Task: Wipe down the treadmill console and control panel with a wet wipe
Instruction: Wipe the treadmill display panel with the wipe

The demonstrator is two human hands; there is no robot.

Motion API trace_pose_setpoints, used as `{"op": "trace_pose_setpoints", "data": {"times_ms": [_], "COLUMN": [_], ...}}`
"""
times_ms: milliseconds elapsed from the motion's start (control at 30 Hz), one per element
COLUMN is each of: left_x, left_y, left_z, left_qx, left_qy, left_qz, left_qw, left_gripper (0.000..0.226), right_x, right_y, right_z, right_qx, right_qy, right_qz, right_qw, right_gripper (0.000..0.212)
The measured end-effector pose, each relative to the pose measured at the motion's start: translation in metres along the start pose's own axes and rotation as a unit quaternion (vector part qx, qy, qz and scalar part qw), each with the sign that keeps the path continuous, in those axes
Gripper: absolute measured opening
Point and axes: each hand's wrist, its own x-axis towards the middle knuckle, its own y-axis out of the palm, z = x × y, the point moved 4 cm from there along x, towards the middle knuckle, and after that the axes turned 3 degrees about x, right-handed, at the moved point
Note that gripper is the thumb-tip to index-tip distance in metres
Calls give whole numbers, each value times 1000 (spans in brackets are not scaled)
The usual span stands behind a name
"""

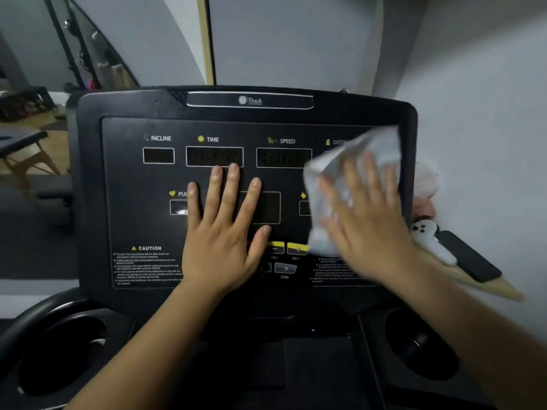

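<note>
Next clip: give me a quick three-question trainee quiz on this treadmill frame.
1. True or false: the left hand holds the wipe.
2. Which side of the panel does the wipe cover? A. left B. middle C. right
3. Fill in: the left fingertips reach the display under the word ____.
Key: 1 false, the right hand presses it; 2 C; 3 TIME.

On the left, we find the control panel point(133, 202) bare. Our left hand point(222, 247) lies flat across its middle, and our right hand point(370, 232) and the wipe point(379, 143) cover the right. The wall point(488, 113) crowds the right edge.
</note>
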Motion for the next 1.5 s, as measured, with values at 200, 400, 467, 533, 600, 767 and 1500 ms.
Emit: {"op": "trace_pose_setpoints", "data": {"times_ms": [200,400,467,533,600,767,1500], "left_x": [-1,-2,-2,-2,-2,-3,-3], "left_y": [0,0,0,-1,0,0,-4], "left_z": [-1,1,0,0,0,0,2], "left_qx": [-1,-5,-3,-4,-7,-5,-39], "left_qy": [-9,-6,-5,-6,-7,-8,-10], "left_qz": [-11,-10,-13,-14,-17,-19,-37], "left_qw": [1000,1000,1000,1000,1000,1000,999], "left_gripper": [69,68,68,68,69,68,62], "right_x": [-32,66,42,-1,-39,13,41], "right_y": [12,-16,-8,6,17,3,-6], "right_z": [-9,-33,-14,9,22,-11,15], "right_qx": [-25,-22,-12,5,5,-20,-14], "right_qy": [-226,-3,-25,-122,-228,-295,-50], "right_qz": [32,-37,-44,-19,5,-16,-43], "right_qw": [973,999,999,992,974,955,998], "right_gripper": [56,61,62,62,58,54,62]}}
